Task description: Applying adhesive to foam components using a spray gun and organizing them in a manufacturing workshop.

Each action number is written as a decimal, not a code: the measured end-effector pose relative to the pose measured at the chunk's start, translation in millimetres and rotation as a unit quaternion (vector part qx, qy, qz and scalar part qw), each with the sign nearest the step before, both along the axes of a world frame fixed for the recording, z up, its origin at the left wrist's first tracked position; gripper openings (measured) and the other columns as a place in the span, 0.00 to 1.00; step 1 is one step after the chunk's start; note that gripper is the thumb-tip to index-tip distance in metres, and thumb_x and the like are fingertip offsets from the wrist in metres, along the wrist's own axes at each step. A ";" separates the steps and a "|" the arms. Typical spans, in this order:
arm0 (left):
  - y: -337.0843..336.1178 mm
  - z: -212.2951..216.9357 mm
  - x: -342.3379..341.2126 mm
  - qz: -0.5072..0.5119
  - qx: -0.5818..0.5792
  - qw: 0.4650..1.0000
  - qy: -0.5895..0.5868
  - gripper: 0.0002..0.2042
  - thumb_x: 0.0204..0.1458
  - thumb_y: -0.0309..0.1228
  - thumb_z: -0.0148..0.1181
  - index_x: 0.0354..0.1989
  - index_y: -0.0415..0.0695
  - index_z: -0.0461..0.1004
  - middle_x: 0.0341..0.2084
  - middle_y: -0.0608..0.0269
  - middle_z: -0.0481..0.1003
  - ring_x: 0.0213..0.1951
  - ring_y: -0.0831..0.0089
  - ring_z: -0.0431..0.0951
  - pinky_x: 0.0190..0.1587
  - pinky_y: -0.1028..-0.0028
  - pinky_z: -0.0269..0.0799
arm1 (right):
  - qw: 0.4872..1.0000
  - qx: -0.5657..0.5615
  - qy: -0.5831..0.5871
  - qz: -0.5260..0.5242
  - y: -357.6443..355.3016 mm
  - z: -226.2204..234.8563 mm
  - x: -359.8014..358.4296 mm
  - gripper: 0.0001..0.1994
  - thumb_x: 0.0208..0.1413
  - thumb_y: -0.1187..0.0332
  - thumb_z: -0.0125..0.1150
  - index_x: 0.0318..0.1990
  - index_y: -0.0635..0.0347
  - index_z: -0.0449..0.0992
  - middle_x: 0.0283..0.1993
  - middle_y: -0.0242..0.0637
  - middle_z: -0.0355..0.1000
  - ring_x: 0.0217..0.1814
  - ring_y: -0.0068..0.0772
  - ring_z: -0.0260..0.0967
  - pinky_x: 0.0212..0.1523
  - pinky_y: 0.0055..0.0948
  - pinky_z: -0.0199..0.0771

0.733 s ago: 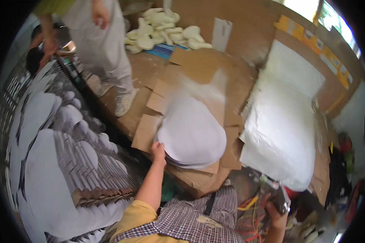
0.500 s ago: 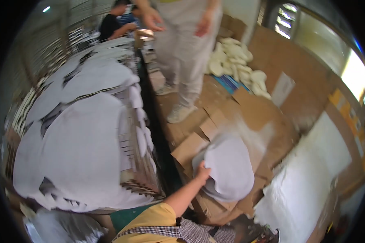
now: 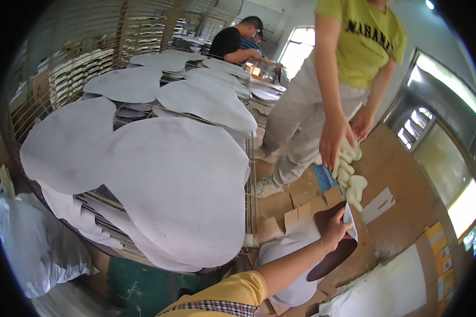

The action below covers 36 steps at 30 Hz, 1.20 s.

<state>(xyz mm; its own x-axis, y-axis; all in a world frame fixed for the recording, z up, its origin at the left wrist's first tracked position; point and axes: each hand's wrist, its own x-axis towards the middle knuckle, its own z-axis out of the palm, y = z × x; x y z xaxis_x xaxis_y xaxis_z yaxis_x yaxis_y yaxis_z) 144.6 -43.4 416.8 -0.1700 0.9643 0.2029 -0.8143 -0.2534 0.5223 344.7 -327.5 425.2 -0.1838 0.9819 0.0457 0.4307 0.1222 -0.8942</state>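
Note:
My left hand (image 3: 335, 232) is closed on the edge of a rounded, flexible sheet (image 3: 328, 267). Its dark brown face shows below and beside my fingers, and a pale grey-white strip curls up at its right edge. The sheet is lifted and bent over other pale, rounded sheets (image 3: 283, 252) lying on the cardboard floor cover. My forearm crosses above that pile from the yellow sleeve at the lower edge and hides part of it. My right hand is out of the picture.
A wire rack (image 3: 252, 211) on the left carries large pale sheets (image 3: 180, 179). One person (image 3: 328, 90) stands close by in a yellow-green shirt; others (image 3: 235, 45) work behind. Cream-coloured pads (image 3: 357, 185) and white sheeting (image 3: 386, 290) lie to the right. A silvery bag (image 3: 37, 243) sits lower left.
My left hand has lifted a sheet's edge from the pile, turning its brown face into view. The view has swung up and left. The standing person now bends lower, hands near the cream pads.

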 end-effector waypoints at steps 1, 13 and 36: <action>-1.5 6.7 -3.4 -0.012 -0.011 1.000 -0.008 0.27 0.47 0.22 0.52 0.59 0.46 0.59 0.37 0.63 0.70 0.36 0.71 0.74 0.37 0.69 0.77 | 1.000 0.001 -0.003 0.005 1.6 3.5 -1.9 0.21 0.54 0.69 0.56 0.55 0.64 0.64 0.42 0.34 0.69 0.40 0.23 0.64 0.37 0.24 0.67; -18.7 28.7 -43.7 0.131 0.009 0.989 0.074 0.27 0.47 0.22 0.50 0.60 0.44 0.58 0.38 0.62 0.69 0.38 0.73 0.73 0.32 0.72 0.76 | 1.000 -0.025 -0.006 0.015 4.1 20.9 -20.0 0.24 0.56 0.65 0.55 0.59 0.63 0.61 0.47 0.35 0.68 0.43 0.22 0.64 0.37 0.24 0.67; -70.0 -148.6 -21.8 0.091 -0.222 0.945 0.221 0.14 0.58 0.39 0.44 0.25 0.44 0.64 0.17 0.63 0.68 0.22 0.69 0.77 0.23 0.72 0.75 | 0.971 -0.191 0.139 -0.031 94.5 -59.0 115.3 0.20 0.49 0.64 0.63 0.48 0.66 0.70 0.42 0.37 0.70 0.40 0.29 0.66 0.40 0.28 0.67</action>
<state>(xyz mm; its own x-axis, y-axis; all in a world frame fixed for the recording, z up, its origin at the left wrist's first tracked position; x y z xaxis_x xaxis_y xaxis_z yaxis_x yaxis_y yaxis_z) 122.8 -113.4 268.3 -0.3343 0.9341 -0.1250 -0.4561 -0.0443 0.8888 459.9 -233.1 366.2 -0.1563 0.9459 -0.2844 0.1620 -0.2595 -0.9521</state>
